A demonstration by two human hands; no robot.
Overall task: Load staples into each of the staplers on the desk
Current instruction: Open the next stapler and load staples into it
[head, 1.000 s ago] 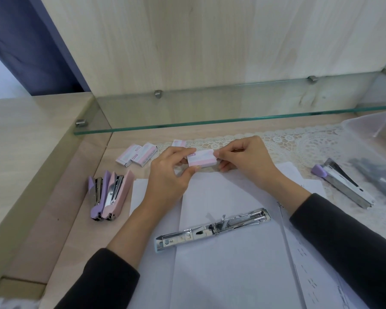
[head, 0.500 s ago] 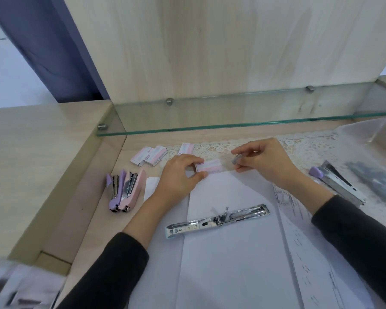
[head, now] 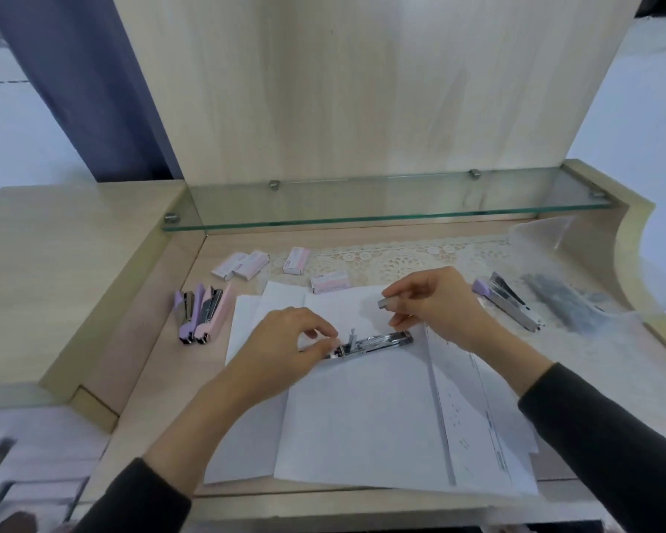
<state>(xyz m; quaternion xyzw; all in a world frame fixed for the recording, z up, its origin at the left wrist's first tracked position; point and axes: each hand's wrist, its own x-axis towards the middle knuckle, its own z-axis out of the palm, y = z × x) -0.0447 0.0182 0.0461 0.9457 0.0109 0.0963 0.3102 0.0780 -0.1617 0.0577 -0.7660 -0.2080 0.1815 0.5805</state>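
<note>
A silver metal stapler [head: 377, 342] lies opened flat on white paper sheets [head: 362, 417] at the desk's middle. My left hand [head: 285, 350] holds its left end with curled fingers. My right hand [head: 435, 302] hovers just above the stapler's right end and pinches a small grey strip of staples [head: 386, 303]. A pink staple box [head: 330, 283] lies on the desk behind the paper. A purple stapler [head: 185, 313] and a pink stapler [head: 212, 313] lie opened at the left. Another purple-tipped silver stapler [head: 508, 302] lies at the right.
Three more pink staple boxes [head: 247, 263] sit at the back left, near a lace mat [head: 400, 259]. A clear plastic bag [head: 566, 302] with dark contents lies at the far right. A glass shelf [head: 381, 221] overhangs the back of the desk.
My left hand let go of the staple box, which now lies on the desk, and moved down onto the silver stapler. My right hand carried the staple strip toward the stapler.
</note>
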